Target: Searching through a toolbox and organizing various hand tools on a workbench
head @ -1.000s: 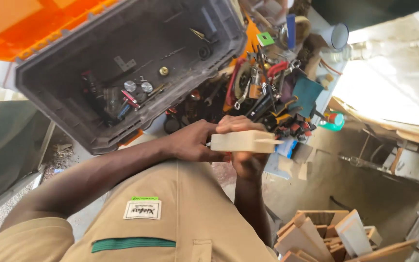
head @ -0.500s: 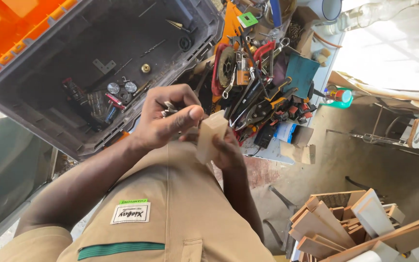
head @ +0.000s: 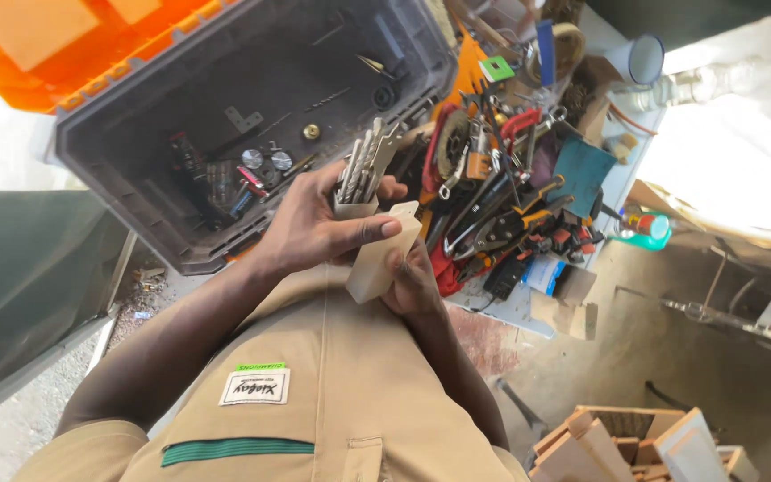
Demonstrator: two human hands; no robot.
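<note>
Both hands meet in front of my chest over a pale beige drill-bit case point(head: 383, 257). My left hand point(head: 309, 228) grips the case's holder, from which several grey drill bits point(head: 360, 170) fan upward, and its thumb lies across the pale cover. My right hand point(head: 414, 281) is under the cover and holds it from below, mostly hidden behind it. The case is open, its cover swung down from the bits.
An open grey toolbox point(head: 135, 98) with an orange lid point(head: 64, 36) holds small parts just behind my hands. To the right lies a heap of pliers and other hand tools point(head: 501, 178). Wood offcuts point(head: 635, 442) are stacked at lower right.
The closed pale case was turned from flat to upright and then opened. The drill bits now stand exposed in my left hand, and my hands have risen slightly toward the toolbox.
</note>
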